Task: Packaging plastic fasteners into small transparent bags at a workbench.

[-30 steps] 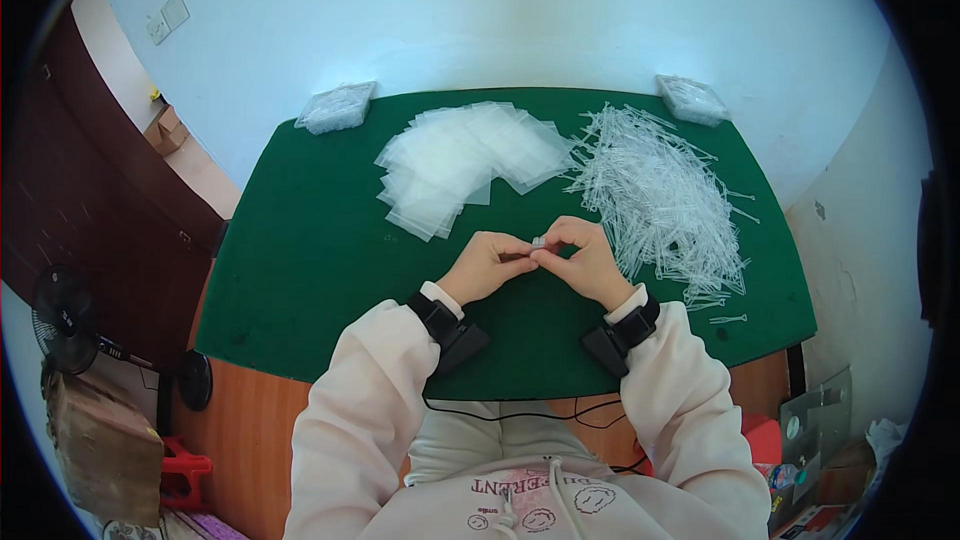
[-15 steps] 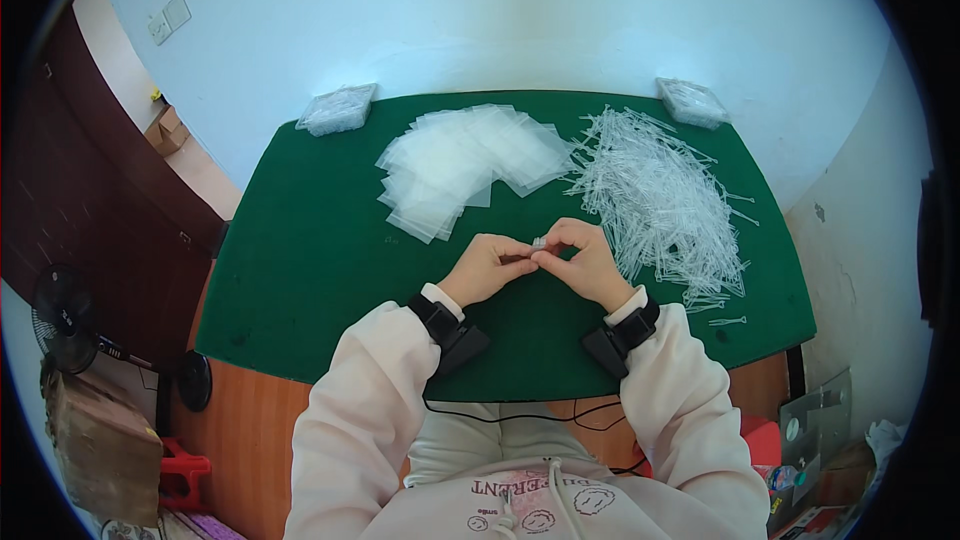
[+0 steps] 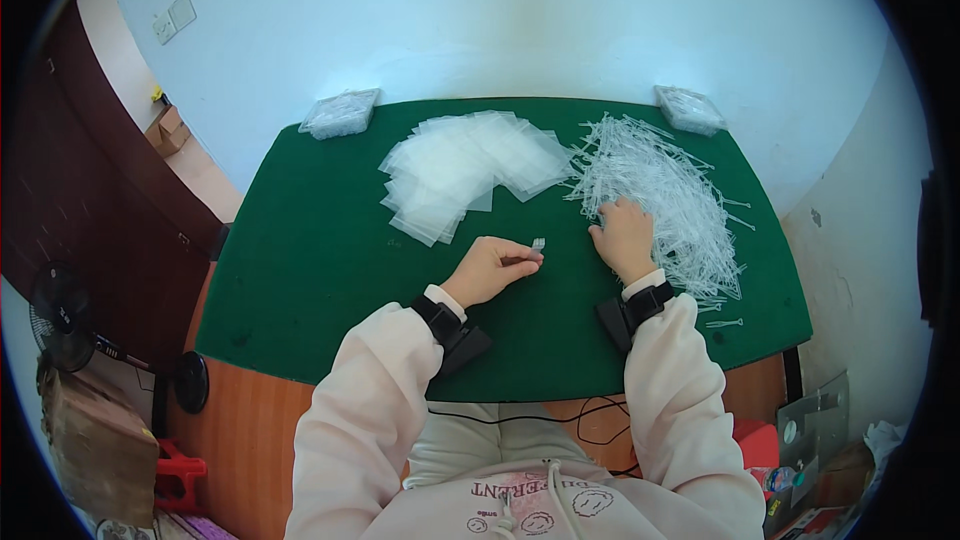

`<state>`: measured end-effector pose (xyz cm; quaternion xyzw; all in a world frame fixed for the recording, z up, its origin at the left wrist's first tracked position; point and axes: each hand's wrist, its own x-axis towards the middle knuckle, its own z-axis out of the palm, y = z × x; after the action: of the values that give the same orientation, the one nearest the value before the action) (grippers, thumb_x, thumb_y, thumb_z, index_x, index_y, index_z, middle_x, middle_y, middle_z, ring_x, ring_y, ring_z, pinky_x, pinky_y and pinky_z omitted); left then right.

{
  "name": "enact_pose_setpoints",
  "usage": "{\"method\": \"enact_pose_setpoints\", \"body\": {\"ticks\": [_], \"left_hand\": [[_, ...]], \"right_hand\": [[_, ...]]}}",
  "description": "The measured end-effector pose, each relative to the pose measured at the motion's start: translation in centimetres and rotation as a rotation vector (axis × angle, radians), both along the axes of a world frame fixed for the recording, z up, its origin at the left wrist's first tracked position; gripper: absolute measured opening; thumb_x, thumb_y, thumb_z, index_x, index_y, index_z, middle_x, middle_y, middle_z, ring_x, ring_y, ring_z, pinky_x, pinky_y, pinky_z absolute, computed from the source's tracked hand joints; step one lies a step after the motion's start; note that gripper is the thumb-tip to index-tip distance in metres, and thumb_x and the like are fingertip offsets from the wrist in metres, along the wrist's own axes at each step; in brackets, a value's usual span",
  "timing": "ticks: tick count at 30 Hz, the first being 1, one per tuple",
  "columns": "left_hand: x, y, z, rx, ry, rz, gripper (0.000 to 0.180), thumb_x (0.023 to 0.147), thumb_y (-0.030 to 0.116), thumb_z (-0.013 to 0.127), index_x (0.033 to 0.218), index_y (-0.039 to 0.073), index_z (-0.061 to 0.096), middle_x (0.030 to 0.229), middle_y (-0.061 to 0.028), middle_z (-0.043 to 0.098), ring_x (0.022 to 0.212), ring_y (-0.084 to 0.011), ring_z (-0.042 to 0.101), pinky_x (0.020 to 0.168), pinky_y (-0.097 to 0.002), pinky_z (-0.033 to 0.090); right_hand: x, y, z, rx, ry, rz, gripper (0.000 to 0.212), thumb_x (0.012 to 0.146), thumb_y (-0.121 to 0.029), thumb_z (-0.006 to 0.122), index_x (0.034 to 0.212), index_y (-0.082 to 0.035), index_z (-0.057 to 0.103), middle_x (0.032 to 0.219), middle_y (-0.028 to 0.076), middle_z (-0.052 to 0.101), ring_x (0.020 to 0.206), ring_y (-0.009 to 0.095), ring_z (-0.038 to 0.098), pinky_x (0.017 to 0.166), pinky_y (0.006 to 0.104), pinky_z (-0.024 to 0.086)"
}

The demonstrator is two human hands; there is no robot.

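Reaching forward, hands (image 3: 484,271) (image 3: 629,243) apart

Left arm (image 3: 365,380), in loose pale-pink fabric sleeving: bent, forearm angled inward. Bare left hand (image 3: 487,268): thumb pressed toward the curled forefinger in a pinch, tips pointing right. Right arm (image 3: 671,370), likewise sleeved: forearm directed forward. Bare right hand (image 3: 628,238): farther out, back uppermost, fingers slightly bent, thumb apart from the forefinger.

Hands (image 3: 482,271) apart; right hand (image 3: 628,240) at clear sticks (image 3: 690,215)
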<state>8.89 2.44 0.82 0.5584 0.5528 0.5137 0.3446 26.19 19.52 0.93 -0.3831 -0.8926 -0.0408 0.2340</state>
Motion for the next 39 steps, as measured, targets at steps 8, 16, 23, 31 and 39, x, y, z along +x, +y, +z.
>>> {"method": "enact_pose_setpoints", "body": {"ticks": [8,16,23,31,39], "left_hand": [[-0.1,0.1,-0.2,0.003,-0.022,0.012,0.017,0.083,0.005,0.065,0.098,-0.003,0.067,0.089,-0.0072,0.069,0.080,-0.0099,0.063,0.074,-0.0227,0.050],[-0.7,0.4,-0.5,0.065,-0.183,0.161,0.020,0.087,0.008,0.061,0.102,-0.005,0.064,0.092,-0.0095,0.067,0.085,-0.0139,0.064,0.076,-0.0245,0.050],[-1.1,0.8,-0.8,0.184,-0.246,0.388,0.019,0.088,0.010,0.061,0.100,-0.004,0.064,0.086,-0.0061,0.067,0.080,-0.0119,0.064,0.072,-0.0230,0.050],[-1.1,0.4,-0.8,0.079,-0.041,0.321,0.021,0.089,0.013,0.059,0.099,-0.005,0.064,0.084,-0.0062,0.067,0.074,-0.0104,0.062,0.068,-0.0221,0.049],[-0.2,0.1,0.0,-0.071,-0.304,0.005,0.021,0.089,0.015,0.060,0.098,-0.003,0.065,0.081,-0.0063,0.067,0.073,-0.0100,0.062,0.065,-0.0220,0.049]], "right_hand": [[-0.2,-0.2,-0.5,0.014,0.072,0.166,0.007,0.073,-0.015,0.065,0.078,-0.010,0.064,0.075,0.007,0.059,0.076,0.028,0.058,0.071,0.0414,0.042],[-1.4,-3.7,2.1,-0.402,0.524,0.691,0.006,0.074,-0.006,0.065,0.079,-0.005,0.062,0.079,0.009,0.061,0.075,0.027,0.059,0.064,0.0356,0.045],[-1.4,-3.5,0.5,-0.616,0.379,0.727,0.007,0.076,-0.003,0.064,0.083,-0.003,0.062,0.077,0.010,0.060,0.073,0.025,0.058,0.065,0.0330,0.046],[-1.6,-3.9,1.2,-0.330,0.320,0.867,0.009,0.075,-0.003,0.063,0.084,-0.004,0.063,0.077,0.010,0.059,0.072,0.029,0.059,0.064,0.0345,0.048],[-1.3,-4.6,2.1,-0.340,0.532,0.713,0.019,0.074,0.000,0.067,0.092,-0.003,0.063,0.082,0.008,0.061,0.072,0.021,0.061,0.062,0.0303,0.048]]}}
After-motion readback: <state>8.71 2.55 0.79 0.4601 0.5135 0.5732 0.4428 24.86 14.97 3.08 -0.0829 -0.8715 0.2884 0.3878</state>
